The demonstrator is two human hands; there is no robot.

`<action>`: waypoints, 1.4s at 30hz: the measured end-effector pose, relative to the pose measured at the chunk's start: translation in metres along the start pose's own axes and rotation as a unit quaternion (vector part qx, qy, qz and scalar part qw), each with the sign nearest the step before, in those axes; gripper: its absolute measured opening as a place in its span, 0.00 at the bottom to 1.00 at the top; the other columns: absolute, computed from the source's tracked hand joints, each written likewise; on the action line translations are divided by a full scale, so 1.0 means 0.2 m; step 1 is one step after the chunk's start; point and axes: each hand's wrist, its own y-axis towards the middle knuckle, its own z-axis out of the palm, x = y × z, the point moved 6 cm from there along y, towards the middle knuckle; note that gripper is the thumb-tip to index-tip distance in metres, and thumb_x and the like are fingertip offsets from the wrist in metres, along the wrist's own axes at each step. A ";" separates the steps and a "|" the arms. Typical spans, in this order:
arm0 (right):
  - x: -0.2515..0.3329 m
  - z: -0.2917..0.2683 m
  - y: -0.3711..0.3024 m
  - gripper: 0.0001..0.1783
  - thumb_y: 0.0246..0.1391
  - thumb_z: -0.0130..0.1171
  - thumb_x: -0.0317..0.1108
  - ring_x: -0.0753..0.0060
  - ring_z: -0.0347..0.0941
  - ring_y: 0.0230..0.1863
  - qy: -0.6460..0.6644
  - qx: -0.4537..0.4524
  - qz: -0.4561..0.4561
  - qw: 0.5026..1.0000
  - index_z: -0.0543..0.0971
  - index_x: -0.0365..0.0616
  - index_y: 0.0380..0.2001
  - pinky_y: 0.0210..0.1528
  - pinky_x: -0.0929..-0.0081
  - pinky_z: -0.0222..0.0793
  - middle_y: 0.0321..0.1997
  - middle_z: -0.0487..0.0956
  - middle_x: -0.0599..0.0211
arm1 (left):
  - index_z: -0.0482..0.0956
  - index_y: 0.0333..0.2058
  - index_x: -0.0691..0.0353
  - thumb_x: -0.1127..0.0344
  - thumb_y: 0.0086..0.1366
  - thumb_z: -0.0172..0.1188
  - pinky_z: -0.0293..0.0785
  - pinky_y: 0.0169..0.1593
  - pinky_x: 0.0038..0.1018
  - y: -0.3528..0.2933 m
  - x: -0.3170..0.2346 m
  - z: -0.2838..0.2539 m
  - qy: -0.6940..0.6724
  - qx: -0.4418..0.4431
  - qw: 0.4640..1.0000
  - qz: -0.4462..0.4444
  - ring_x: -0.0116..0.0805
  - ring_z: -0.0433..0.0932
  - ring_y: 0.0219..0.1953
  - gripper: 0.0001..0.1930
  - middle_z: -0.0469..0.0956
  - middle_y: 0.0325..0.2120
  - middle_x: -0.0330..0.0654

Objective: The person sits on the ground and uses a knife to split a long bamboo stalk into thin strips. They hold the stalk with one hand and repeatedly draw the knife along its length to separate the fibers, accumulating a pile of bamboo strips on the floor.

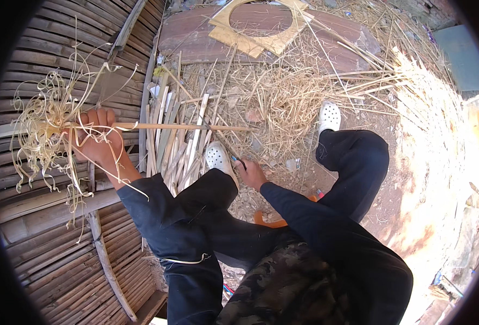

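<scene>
My left hand (99,135) is closed round a long bamboo strip (169,126) that lies level across the view. A bushy tangle of thin curled shavings (52,116) clings to the strip at its left end, beside that hand. My right hand (251,174) grips the dark handle of a knife (226,144). Its thin blade slants up to the left and meets the strip near the strip's right part. One loose curl (188,261) rests on my left trouser leg.
A slatted bamboo wall (44,179) stands close on my left. Split bamboo pieces (177,149) lie by my left shoe (219,157). Straw-like shavings (288,97) cover the ground ahead, near a board with a round hole (234,40). Something orange (269,221) sits beneath me.
</scene>
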 end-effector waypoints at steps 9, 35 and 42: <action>-0.12 0.00 0.03 0.31 0.61 0.41 0.54 0.40 0.74 0.30 -0.034 -0.018 -0.010 0.999 0.77 0.34 0.24 0.34 0.53 0.66 0.21 0.75 0.43 | 0.56 0.12 0.51 0.50 0.52 0.54 0.43 0.23 0.25 0.00 -0.06 -0.08 0.013 -0.031 0.999 0.009 0.25 0.43 0.14 0.20 0.46 0.09 0.32; 0.47 -0.03 -0.05 0.29 0.63 0.42 0.49 0.54 0.62 0.18 0.115 0.007 -0.035 0.993 0.69 0.33 0.19 0.27 0.61 0.61 0.14 0.66 0.50 | 0.54 0.14 0.50 0.48 0.56 0.54 0.44 0.23 0.25 -0.04 -0.01 0.08 -0.053 0.073 0.996 -0.022 0.24 0.43 0.14 0.23 0.47 0.10 0.30; 0.85 0.01 -0.02 0.26 0.62 0.45 0.47 0.42 0.66 0.21 0.154 0.002 -0.068 0.986 0.70 0.32 0.22 0.27 0.57 0.62 0.17 0.68 0.43 | 0.58 0.20 0.51 0.41 0.65 0.48 0.49 0.20 0.22 -0.19 -0.03 0.18 0.194 -0.348 0.902 0.167 0.22 0.47 0.13 0.23 0.51 0.11 0.30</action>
